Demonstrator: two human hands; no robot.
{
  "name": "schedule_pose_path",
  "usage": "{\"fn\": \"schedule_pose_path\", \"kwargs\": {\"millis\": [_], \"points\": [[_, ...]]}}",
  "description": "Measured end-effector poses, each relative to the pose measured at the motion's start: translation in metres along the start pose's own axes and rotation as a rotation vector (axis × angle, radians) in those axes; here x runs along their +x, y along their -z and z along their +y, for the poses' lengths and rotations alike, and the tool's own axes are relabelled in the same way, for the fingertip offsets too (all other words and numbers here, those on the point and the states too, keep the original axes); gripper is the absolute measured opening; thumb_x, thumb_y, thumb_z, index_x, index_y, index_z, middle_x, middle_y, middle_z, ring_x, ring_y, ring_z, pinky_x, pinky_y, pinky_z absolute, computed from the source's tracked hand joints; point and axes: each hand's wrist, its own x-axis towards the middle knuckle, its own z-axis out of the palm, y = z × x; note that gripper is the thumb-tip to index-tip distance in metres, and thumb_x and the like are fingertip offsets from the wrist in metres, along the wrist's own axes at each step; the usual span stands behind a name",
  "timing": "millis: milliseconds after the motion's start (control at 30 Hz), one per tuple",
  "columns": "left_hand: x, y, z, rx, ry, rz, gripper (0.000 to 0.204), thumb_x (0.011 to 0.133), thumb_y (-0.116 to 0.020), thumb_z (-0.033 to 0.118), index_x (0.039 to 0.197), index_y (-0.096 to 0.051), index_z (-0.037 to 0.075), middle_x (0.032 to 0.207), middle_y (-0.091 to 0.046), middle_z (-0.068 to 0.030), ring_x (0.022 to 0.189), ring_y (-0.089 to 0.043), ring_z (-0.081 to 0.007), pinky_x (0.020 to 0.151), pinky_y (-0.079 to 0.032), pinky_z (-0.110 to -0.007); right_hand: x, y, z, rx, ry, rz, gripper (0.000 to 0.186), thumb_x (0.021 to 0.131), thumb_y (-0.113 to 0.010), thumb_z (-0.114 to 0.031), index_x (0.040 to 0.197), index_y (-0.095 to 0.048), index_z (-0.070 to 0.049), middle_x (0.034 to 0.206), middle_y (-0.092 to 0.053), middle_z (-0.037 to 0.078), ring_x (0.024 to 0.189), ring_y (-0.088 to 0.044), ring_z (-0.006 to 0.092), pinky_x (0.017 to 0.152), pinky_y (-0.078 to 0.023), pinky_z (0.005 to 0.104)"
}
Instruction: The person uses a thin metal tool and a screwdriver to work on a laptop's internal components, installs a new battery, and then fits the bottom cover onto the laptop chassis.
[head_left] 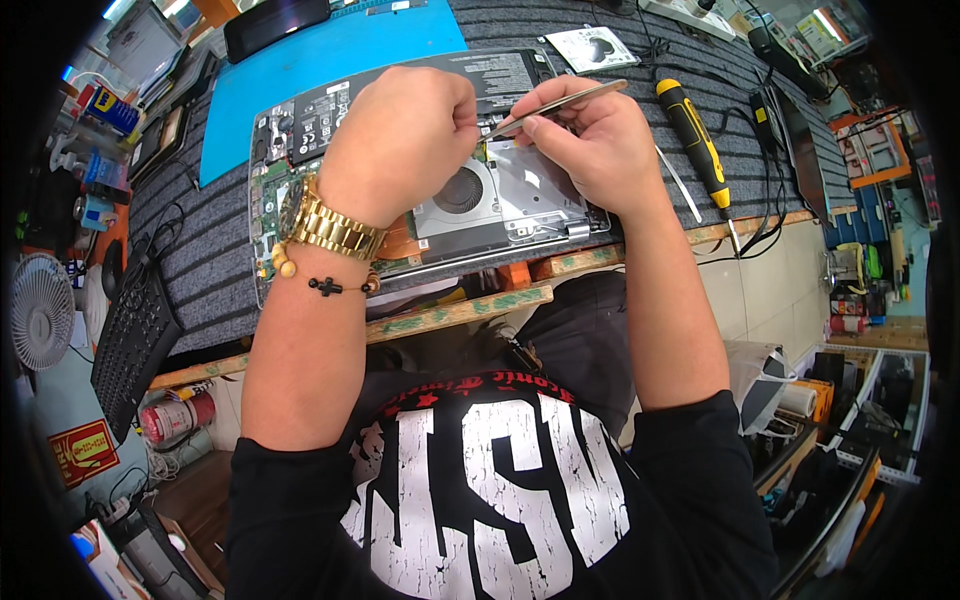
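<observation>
An opened laptop base (278, 230) lies on the bench, showing a black battery (320, 115), green circuit boards, a round fan (460, 190) and a silver plate (535, 190). My left hand (400, 140), with a gold watch and bracelets at the wrist, is closed over the laptop's middle, its curled fingertips near the battery's edge; what they hold is hidden. My right hand (590, 140) grips silver tweezers (603, 88) over the silver plate, their tip reaching down beside my left fingers.
A blue mat (235, 125) lies behind the laptop. A yellow screwdriver (690, 140), cables and a white drive (590, 48) are right and behind. A keyboard (130, 340) and white fan (42, 310) stand left. The bench's wooden edge (450, 310) runs along the front.
</observation>
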Motion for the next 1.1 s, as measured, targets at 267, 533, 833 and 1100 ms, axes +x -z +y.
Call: {"fn": "schedule_pose_path", "kwargs": {"millis": [267,533,833,1100], "points": [[-0.0009,0.0017,0.0001,-0.036,0.003,0.008,0.013,0.088,-0.084,0.009,0.092,-0.078,-0.002,0.079,-0.073,-0.0135,0.072,-0.070,-0.0272,0.069,-0.057,-0.039,0.0001,-0.0021,0.0061,0.053,0.039,0.049,0.016,0.098,-0.077,-0.011,0.111,-0.081,-0.001,0.093,-0.082,0.003,0.081,-0.072,0.0067,0.073,-0.057,0.0255],[-0.0011,0.0002,0.0010,0.008,-0.041,0.022,0.011,0.087,-0.081,0.008,0.089,-0.077,-0.001,0.080,-0.073,-0.0145,0.073,-0.071,-0.0290,0.070,-0.057,-0.040,-0.0006,-0.0020,0.0024,0.065,0.013,0.047,0.016,0.098,-0.077,-0.011,0.110,-0.081,-0.001,0.092,-0.082,0.003,0.081,-0.072,0.0074,0.073,-0.057,0.0258],[-0.0025,0.0020,-0.0015,-0.021,-0.018,0.021,0.012,0.088,-0.083,0.009,0.090,-0.077,-0.002,0.080,-0.073,-0.0139,0.072,-0.070,-0.0273,0.069,-0.057,-0.039,-0.0008,0.0010,-0.0002,-0.020,0.039,0.011,0.016,0.100,-0.074,-0.004,0.115,-0.078,0.002,0.098,-0.083,0.008,0.085,-0.074,0.0079,0.075,-0.059,0.0241],[-0.0022,0.0028,0.0000,-0.022,0.006,0.003,0.013,0.088,-0.083,0.009,0.091,-0.078,-0.002,0.079,-0.074,-0.0137,0.072,-0.070,-0.0261,0.069,-0.057,-0.038,-0.0008,0.0019,0.0025,0.007,0.059,0.021,0.016,0.099,-0.074,-0.002,0.114,-0.079,0.002,0.097,-0.083,0.008,0.080,-0.072,0.0061,0.071,-0.057,0.0220]]}}
